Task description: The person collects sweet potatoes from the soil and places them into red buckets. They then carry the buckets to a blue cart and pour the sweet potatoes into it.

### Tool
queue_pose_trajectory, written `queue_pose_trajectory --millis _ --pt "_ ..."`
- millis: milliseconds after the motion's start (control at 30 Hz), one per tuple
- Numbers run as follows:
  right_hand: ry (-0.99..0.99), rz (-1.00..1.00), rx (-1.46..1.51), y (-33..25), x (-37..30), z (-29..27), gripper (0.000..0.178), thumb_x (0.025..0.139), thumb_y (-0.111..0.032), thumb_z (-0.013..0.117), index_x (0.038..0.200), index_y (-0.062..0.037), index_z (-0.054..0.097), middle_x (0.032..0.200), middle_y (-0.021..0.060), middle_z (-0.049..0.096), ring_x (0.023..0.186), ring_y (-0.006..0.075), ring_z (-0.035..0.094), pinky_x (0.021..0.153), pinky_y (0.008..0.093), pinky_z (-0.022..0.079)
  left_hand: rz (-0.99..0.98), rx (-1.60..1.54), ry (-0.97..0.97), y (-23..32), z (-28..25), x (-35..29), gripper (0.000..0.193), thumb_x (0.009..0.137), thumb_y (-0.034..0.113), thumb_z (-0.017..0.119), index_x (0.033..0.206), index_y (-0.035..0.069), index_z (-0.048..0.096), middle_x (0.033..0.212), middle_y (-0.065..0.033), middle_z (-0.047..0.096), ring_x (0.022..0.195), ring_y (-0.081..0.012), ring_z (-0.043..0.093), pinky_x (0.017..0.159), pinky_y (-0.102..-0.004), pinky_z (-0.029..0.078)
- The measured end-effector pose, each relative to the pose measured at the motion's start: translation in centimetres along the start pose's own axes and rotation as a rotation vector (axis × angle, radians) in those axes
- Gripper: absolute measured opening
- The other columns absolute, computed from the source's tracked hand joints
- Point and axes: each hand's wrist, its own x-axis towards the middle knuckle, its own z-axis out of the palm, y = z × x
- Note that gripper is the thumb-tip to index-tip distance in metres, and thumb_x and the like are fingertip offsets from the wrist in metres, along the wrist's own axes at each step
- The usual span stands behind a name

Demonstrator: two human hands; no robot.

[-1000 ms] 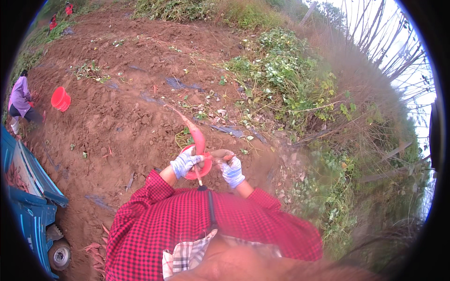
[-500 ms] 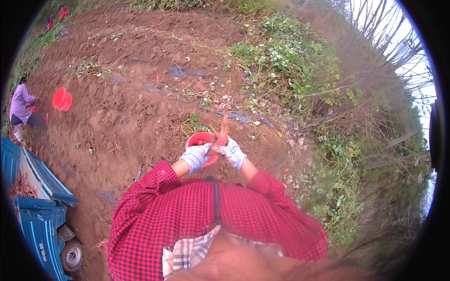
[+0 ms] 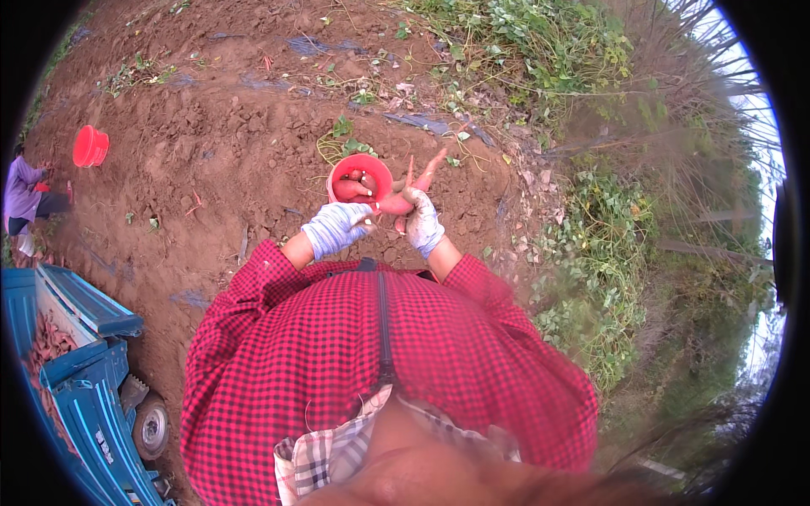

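In both white-gloved hands I hold a forked bunch of pink-red sweet potatoes (image 3: pixel 393 203), just beside the near right rim of a red bucket (image 3: pixel 386 178). My right hand (image 3: pixel 424 226) is closed around its middle, with long thin tips sticking up and to the right. The fingers of my left hand (image 3: pixel 336 229) are closed at its left end, partly hidden by the glove. Inside the bucket lie several loose sweet potatoes (image 3: pixel 353 189). Green vine leaves (image 3: pixel 343 139) lie on the soil behind it.
A blue truck bed (image 3: pixel 93 371) loaded with sweet potatoes stands at the lower left. At the far left, a person in a purple top (image 3: pixel 24 190) bends near another red bucket (image 3: pixel 90 147). Heaped vines (image 3: pixel 540 42) and brush border the brown soil (image 3: pixel 211 160) on the right.
The view has shifted, showing more inside the bucket. My hands have moved apart a little, and the sweet potato bunch has swung from nearly upright to leaning right.
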Motion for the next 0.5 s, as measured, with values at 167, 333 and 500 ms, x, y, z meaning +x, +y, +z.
queue_pose_trajectory --millis 167,333,500 --pt "-0.010 -0.268 -0.509 -0.5 5.9 -3.4 0.056 0.080 -0.030 0.070 0.120 0.0001 0.046 0.096 0.0113 0.061 0.066 0.0172 0.060 0.051 0.0256 0.048 -0.690 -0.288 0.154 -4.4 -1.2 -4.5 0.023 0.087 0.026 0.059 0.100 0.008 0.058 0.082 -0.0134 0.064 0.074 -0.0272 0.064 0.067 -0.0385 0.050" --pt "0.090 -0.066 -1.205 1.0 8.1 -6.4 0.062 0.080 -0.021 0.073 0.128 0.0057 0.044 0.116 0.0156 0.059 0.104 0.0234 0.057 0.089 0.0314 0.047 -0.793 -0.602 0.291 -7.0 1.0 -7.1 0.025 0.091 0.021 0.056 0.109 0.004 0.052 0.086 -0.0100 0.059 0.062 -0.0188 0.059 0.055 -0.0318 0.051" --pt "-0.334 0.134 -0.783 5.1 2.4 -5.8 0.077 0.078 -0.018 0.074 0.141 -0.0047 0.031 0.127 0.0118 0.051 0.102 0.0183 0.058 0.090 0.0286 0.045 -0.729 -0.833 0.168 -5.2 4.0 -3.5 0.031 0.094 0.018 0.053 0.119 0.001 0.046 0.096 -0.0060 0.054 0.083 -0.0148 0.059 0.066 -0.0301 0.053"
